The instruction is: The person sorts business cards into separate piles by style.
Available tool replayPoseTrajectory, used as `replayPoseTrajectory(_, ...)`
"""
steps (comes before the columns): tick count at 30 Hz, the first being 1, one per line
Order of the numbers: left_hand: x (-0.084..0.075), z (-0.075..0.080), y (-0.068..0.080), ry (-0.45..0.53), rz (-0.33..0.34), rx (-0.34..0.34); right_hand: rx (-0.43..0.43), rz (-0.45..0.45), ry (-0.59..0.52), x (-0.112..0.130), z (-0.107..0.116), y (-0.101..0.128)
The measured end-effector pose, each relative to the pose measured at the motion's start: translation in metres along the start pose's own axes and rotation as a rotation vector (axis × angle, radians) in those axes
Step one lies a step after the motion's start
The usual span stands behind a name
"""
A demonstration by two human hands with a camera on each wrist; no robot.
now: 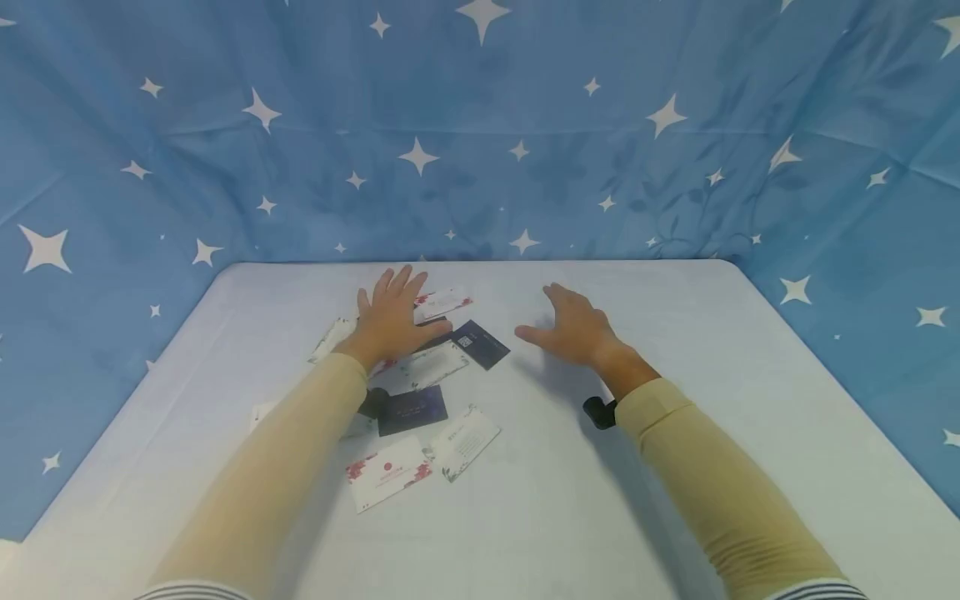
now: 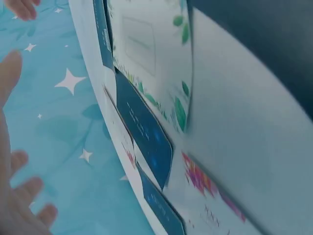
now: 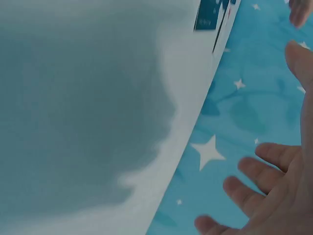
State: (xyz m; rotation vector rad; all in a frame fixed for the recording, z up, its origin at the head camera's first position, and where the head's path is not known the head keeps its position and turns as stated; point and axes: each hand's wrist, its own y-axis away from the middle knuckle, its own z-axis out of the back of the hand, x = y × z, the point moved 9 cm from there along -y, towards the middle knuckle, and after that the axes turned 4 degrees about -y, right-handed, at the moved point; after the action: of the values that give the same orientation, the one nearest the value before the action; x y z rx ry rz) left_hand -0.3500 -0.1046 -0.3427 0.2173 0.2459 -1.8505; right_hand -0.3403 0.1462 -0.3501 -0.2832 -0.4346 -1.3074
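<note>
Fingers spread, my left hand (image 1: 390, 325) hovers over a loose scatter of cards and holds nothing. Around and below it lie a white card with green leaves (image 1: 438, 364), a dark card with a QR code (image 1: 482, 345) and a white card with red flowers (image 1: 450, 301). Nearer to me are a navy card (image 1: 412, 411), another red-flowered card (image 1: 388, 473) and a leaf-edged card (image 1: 465, 442). To the right of the cards, my right hand (image 1: 573, 329) is held above the white table, fingers extended and nothing in it. The left forearm covers part of some cards.
The white tabletop (image 1: 540, 517) stretches out under both arms. Behind it and at the sides hangs a blue cloth with white stars (image 1: 480, 108). A dark wrist-worn piece (image 1: 600, 412) shows beneath the right wrist.
</note>
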Motion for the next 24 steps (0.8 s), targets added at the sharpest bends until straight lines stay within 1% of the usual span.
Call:
replayPoseTrajectory(2, -0.006, -0.002, -0.001, 0.046, -0.064, -0.001, 0.002, 0.015, -0.044, 0.005, -0.006, 0.001)
replayPoseTrajectory(4, -0.012, -0.007, -0.002, 0.103, -0.106, 0.020, 0.014, 0.020, -0.071, 0.009, -0.013, 0.001)
replayPoseTrajectory(6, -0.017, -0.014, -0.003, 0.153, -0.129, 0.059, 0.028, 0.025, -0.084, 0.014, -0.021, 0.001)
replayPoseTrajectory(8, -0.021, -0.022, -0.003, 0.174, -0.138, 0.104, 0.039, 0.032, -0.083, 0.019, -0.028, 0.000)
replayPoseTrajectory(11, -0.027, -0.032, -0.004, 0.188, -0.131, 0.158, 0.058, 0.040, -0.070, 0.026, -0.040, -0.001)
replayPoseTrajectory(16, -0.033, -0.044, -0.009, 0.160, -0.123, 0.186, 0.082, 0.056, -0.020, 0.035, -0.055, -0.004)
replayPoseTrajectory(21, -0.031, -0.053, -0.014, 0.129, -0.062, 0.215, 0.091, 0.045, 0.048, 0.038, -0.061, -0.007)
replayPoseTrajectory(24, -0.031, -0.056, -0.015, 0.113, -0.043, 0.226, 0.083, 0.042, 0.070, 0.040, -0.061, -0.009)
